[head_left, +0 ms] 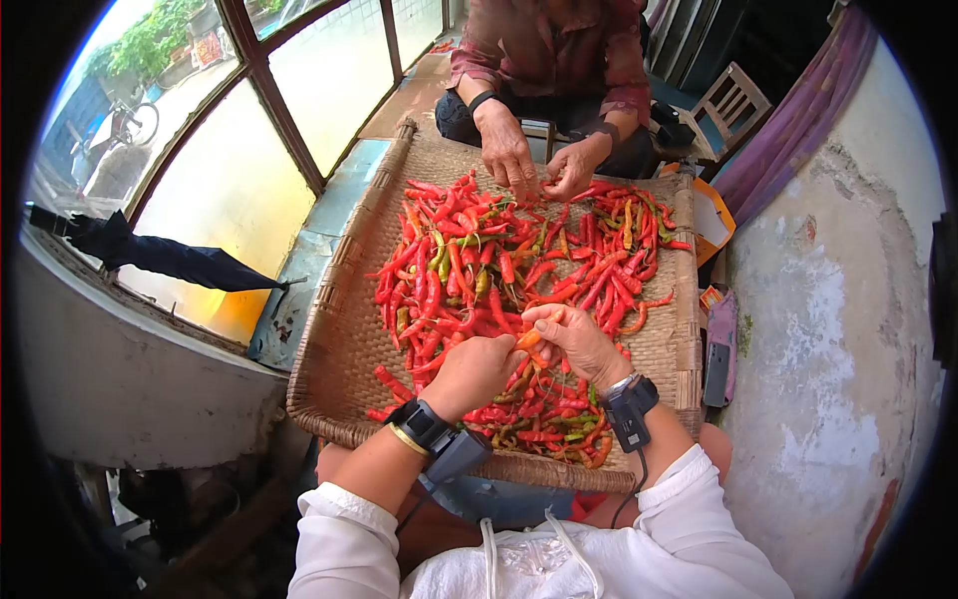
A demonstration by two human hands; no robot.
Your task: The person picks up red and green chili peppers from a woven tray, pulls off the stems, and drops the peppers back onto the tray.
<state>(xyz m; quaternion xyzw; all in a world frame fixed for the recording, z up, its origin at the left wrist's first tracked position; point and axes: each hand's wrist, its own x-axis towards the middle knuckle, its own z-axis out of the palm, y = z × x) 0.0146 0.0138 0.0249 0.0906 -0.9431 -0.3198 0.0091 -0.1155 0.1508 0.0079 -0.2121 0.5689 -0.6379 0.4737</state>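
Over the near part of a woven tray (334, 349), my left hand (474, 371) is closed, its fingertips on an orange pepper (528, 340). My right hand (579, 344) pinches the same pepper from the other side, so the two hands nearly meet. Beneath and beyond them lies a large heap of red peppers (469, 240), with some green and orange ones mixed in. A smaller pile of red and greenish peppers (544, 419) sits nearest my body, partly hidden by my hands and wrists.
Across the tray sits a person (559, 50) whose two hands (511, 155) are over the heap's far edge. A folded umbrella (190, 262) is at the left by the windows. At the right are a wall (818, 299), a wooden chair (733, 105) and a phone (717, 374).
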